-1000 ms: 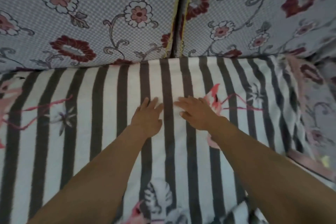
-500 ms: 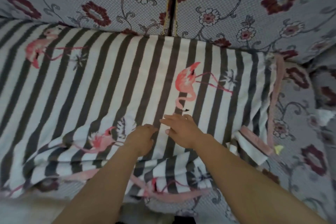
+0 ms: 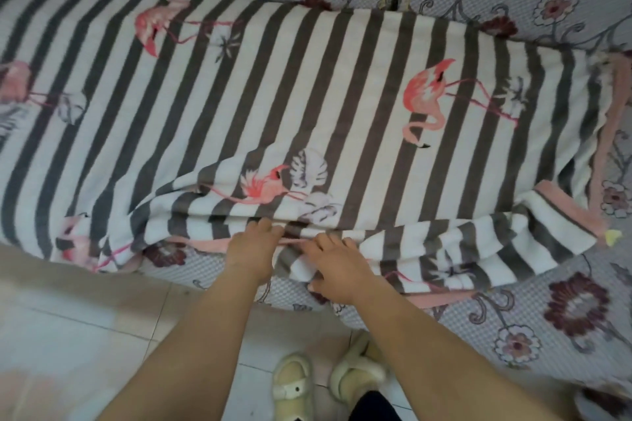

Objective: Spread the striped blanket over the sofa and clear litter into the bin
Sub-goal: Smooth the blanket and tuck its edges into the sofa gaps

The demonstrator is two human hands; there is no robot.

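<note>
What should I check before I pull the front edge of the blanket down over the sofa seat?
1. Both hands on the front edge: ok. Left hand and right hand rest on the bunched fold.
2. Firm grip on the cloth: cannot tell; the fingertips are buried in the fold.
3. Back of the blanket lies flat against the cushions: ok.
4. Front edge smooth: not ok; it is folded back and wrinkled.
5. Right corner spread out: not ok; it is turned over, and the sofa shows beside it.
6. Litter cleared: not ok; a small yellow scrap lies by that corner.
</note>
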